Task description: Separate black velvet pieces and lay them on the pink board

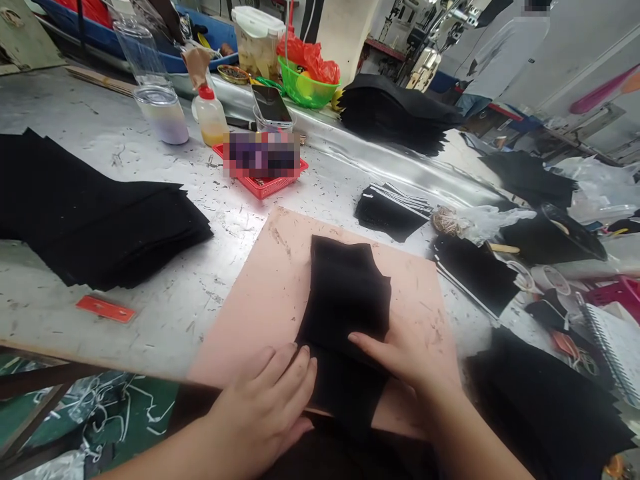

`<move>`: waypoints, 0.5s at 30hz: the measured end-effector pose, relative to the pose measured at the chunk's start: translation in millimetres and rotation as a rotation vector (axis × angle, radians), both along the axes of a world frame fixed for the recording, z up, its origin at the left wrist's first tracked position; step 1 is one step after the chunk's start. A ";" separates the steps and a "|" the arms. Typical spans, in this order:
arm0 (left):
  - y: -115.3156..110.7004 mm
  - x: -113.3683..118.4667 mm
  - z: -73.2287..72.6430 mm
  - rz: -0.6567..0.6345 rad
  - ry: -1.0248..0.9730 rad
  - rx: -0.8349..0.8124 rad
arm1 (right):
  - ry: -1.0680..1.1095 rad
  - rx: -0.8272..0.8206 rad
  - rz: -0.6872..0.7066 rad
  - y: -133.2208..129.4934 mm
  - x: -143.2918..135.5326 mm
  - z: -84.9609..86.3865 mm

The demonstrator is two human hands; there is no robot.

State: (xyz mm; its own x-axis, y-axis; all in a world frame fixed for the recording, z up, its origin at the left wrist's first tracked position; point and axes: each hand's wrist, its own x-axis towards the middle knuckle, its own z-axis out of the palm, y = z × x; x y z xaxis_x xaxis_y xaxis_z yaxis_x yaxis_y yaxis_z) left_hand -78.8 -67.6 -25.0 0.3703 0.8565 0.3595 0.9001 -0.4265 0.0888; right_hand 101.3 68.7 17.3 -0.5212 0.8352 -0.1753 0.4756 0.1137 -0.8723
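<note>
A black fabric piece (347, 290) lies on the pink board (240, 307) in front of me, its lower part hanging over the table's front edge. My left hand (273, 400) rests at the fabric's lower left side, fingers close together with the fingertips at its edge; whether they pinch it is hidden. At the right side, my right hand (405, 350) has its thumb stretched over the fabric, while its other fingers are mostly hidden behind the palm.
Black fabric stacks lie at the left (115, 220) and lower right (540, 400). Smaller white-edged pieces (393, 210) sit beyond the board. A red tray (260, 187), a glue bottle (209, 113) and a phone (271, 105) stand farther back. A person (510, 57) is at the upper right.
</note>
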 end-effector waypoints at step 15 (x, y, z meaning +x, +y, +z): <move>11.5 -1.0 1.1 -0.062 0.026 -0.069 | -0.137 0.045 0.032 7.4 8.4 -3.3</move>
